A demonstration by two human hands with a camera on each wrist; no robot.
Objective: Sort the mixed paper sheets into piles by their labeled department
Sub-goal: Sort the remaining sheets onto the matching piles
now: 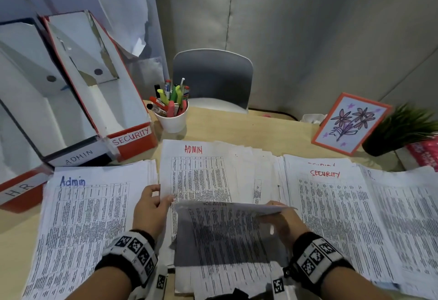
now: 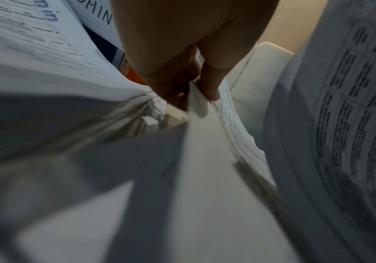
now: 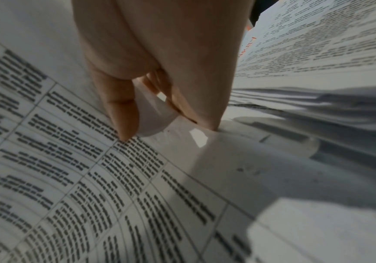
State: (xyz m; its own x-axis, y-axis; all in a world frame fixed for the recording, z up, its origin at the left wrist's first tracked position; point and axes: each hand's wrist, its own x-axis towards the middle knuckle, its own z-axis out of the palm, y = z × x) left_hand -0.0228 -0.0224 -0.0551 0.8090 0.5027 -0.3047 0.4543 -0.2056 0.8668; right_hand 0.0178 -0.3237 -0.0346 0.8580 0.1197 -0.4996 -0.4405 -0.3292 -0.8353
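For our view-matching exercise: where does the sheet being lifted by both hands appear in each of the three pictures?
Head: the lifted sheet curls up at bottom centre, between both hands.
Left wrist: its printed underside fills the right side.
Right wrist: its printed face fills the lower left, pinched by the right hand.
Shared landmark: the pile labelled Admin in blue, also top left in the left wrist view.

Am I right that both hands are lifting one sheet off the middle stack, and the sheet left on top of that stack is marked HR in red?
Not quite. Both the left hand and right hand do lift the sheet, but the head view shows the middle stack's top sheet marked ADMIN in red, not HR.
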